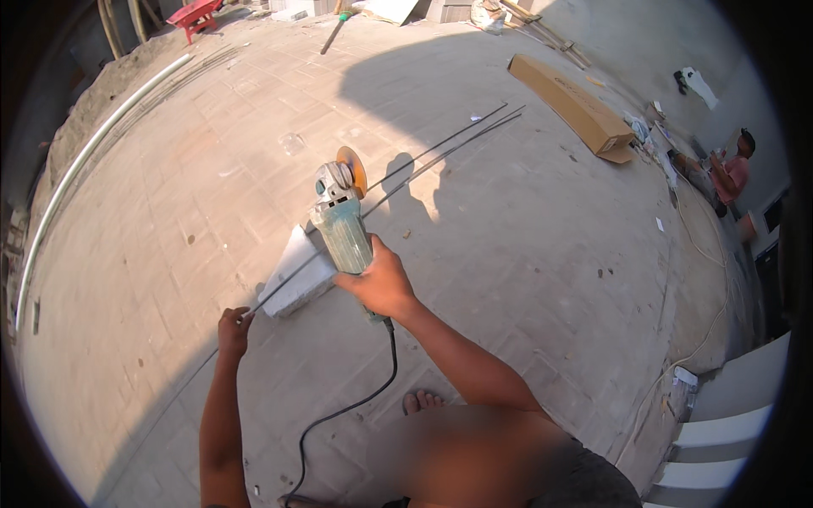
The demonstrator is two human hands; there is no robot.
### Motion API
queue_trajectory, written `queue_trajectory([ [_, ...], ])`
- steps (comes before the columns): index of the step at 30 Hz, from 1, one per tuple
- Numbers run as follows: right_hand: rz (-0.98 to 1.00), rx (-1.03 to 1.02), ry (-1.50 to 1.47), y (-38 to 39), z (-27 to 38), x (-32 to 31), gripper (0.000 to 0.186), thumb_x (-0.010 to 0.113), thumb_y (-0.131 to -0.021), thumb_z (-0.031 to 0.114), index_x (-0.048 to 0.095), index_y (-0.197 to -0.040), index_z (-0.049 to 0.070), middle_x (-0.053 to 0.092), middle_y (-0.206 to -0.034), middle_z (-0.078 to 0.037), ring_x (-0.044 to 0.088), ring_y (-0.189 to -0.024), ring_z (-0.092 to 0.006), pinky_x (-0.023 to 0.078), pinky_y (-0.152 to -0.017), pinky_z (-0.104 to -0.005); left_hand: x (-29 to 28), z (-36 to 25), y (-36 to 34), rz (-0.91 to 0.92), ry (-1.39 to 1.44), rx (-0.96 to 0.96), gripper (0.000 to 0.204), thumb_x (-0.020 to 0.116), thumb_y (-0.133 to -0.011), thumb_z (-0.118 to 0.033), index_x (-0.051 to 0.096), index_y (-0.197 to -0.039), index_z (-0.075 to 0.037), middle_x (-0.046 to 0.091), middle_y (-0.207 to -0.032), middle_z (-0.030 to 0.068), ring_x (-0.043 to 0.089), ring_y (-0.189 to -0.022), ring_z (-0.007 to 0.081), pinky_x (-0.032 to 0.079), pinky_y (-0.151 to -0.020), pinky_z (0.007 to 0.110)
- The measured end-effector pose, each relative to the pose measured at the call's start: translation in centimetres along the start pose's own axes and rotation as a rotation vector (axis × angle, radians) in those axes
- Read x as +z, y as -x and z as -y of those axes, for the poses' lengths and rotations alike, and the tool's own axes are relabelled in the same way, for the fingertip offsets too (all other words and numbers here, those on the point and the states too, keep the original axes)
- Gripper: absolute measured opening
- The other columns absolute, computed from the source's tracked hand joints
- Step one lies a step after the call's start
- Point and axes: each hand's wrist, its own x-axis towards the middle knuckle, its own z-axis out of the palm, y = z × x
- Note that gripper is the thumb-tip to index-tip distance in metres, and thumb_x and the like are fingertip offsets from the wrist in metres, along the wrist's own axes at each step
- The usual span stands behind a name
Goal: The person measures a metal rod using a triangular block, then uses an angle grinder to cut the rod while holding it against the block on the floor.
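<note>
My right hand (383, 279) is wrapped round the body of a green angle grinder (345, 230). Its orange disc (352, 172) points away from me, and a black cord (345, 404) curves down from its rear end. Under the grinder lies a pale, wedge-shaped block (296, 284) on the ground. With closed fingers, my left hand (235, 330) holds a thin metal rod (284, 283), which runs across the block. The grinder covers part of the rod, so I cannot tell whether the disc touches it. Beyond the disc, long rods (457, 151) stretch toward the far right.
A long cardboard box (569, 106) lies at the far right, with a person (730, 173) sitting past it. A white pipe (93, 148) runs along the left beside sand. At the back are a red wheelbarrow (196, 17) and a green-handled tool (337, 30). A pale cable (705, 330) trails on the right.
</note>
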Motion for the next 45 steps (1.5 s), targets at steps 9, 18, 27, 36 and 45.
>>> queue_trajectory([
  [9,-0.04,-0.009,-0.017,-0.2,-1.1,-0.9,0.069,0.075,-0.071,0.026,0.048,-0.127,-0.004,0.067,-0.109,-0.025,0.066,-0.105,-0.0387,0.052,-0.093,-0.0437,0.2,0.3,-0.7,0.012,0.04,0.0,0.023,0.072,-0.09,-0.022,0.075,-0.093,0.001,0.07,-0.083,0.0176,0.066,-0.075,0.0278,0.051,-0.072,0.037],
  [18,-0.012,-0.029,-0.05,-0.2,-1.0,-0.7,0.064,0.074,-0.071,0.024,0.049,-0.123,-0.004,0.067,-0.106,-0.026,0.066,-0.104,-0.0396,0.052,-0.092,-0.0439,-1.1,2.0,0.6,-0.019,0.059,-0.003,0.023,0.074,-0.088,-0.022,0.075,-0.094,0.0,0.069,-0.082,0.0172,0.066,-0.072,0.0277,0.051,-0.068,0.036],
  [27,-0.009,-0.035,-0.032,-0.3,-1.1,-0.2,0.062,0.074,-0.071,0.023,0.049,-0.121,-0.005,0.067,-0.105,-0.026,0.066,-0.103,-0.0402,0.052,-0.092,-0.0439,-2.6,2.6,1.3,0.051,0.036,-0.089,0.026,0.073,-0.09,-0.023,0.075,-0.097,0.002,0.073,-0.087,0.0177,0.069,-0.078,0.0248,0.052,-0.072,0.035],
  [36,-0.032,-0.027,-0.029,-0.2,-1.2,0.1,0.063,0.075,-0.071,0.023,0.05,-0.122,-0.004,0.067,-0.108,-0.024,0.066,-0.104,-0.0383,0.052,-0.093,-0.0435,-2.6,2.9,2.0,0.126,-0.011,-0.112,0.028,0.07,-0.092,-0.027,0.076,-0.1,0.0,0.073,-0.091,0.0184,0.069,-0.081,0.0261,0.052,-0.073,0.036],
  [45,-0.076,0.032,-0.053,-1.4,-3.9,1.7,0.051,0.076,-0.073,0.015,0.056,-0.118,-0.001,0.067,-0.101,-0.012,0.066,-0.093,-0.0205,0.052,-0.084,-0.0353,-3.4,2.9,2.1,0.134,-0.083,-0.122,0.032,0.07,-0.091,-0.032,0.075,-0.1,-0.001,0.071,-0.088,0.0168,0.068,-0.081,0.0276,0.053,-0.075,0.037],
])
